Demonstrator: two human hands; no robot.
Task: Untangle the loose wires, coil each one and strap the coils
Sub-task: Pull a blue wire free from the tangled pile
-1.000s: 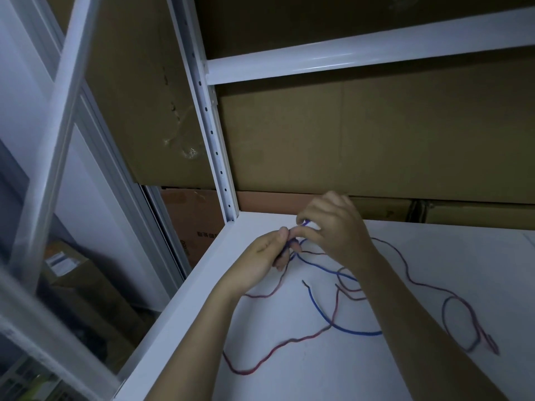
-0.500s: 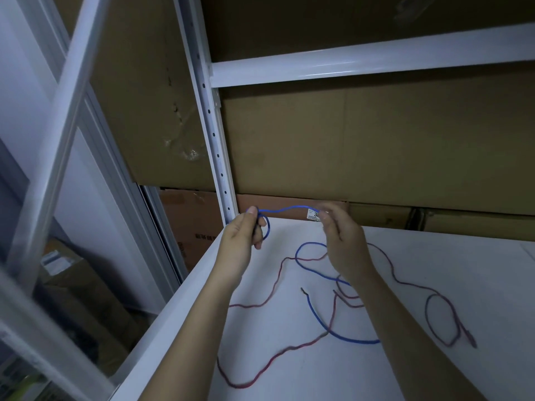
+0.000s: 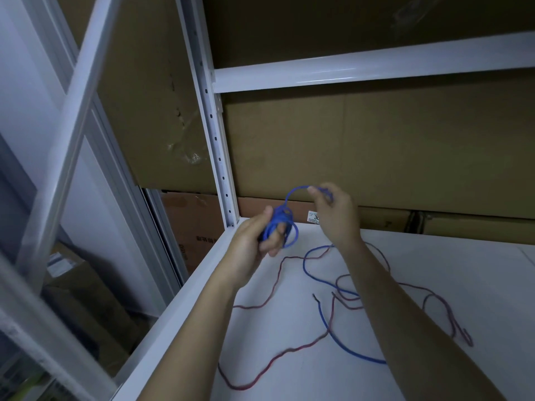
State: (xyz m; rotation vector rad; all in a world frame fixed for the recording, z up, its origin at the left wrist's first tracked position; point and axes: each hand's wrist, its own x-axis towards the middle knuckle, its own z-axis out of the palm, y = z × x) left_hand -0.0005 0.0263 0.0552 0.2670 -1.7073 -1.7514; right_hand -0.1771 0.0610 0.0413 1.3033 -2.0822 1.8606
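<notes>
Since half a second ago we have wound more loops: our left hand (image 3: 254, 241) grips the thin blue wire (image 3: 282, 227) coil, our right hand (image 3: 333, 211) fingers pinch its strand just above; the thin red wire (image 3: 278, 357) lies below on the white shelf (image 3: 434, 270).

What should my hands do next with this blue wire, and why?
Probably bring the right hand down to lay its raised loop onto the small coil the left hand grips, then draw up more slack. The blue wire is only partly wound: a long stretch lies loose on the white shelf, crossing the red wire.
</notes>
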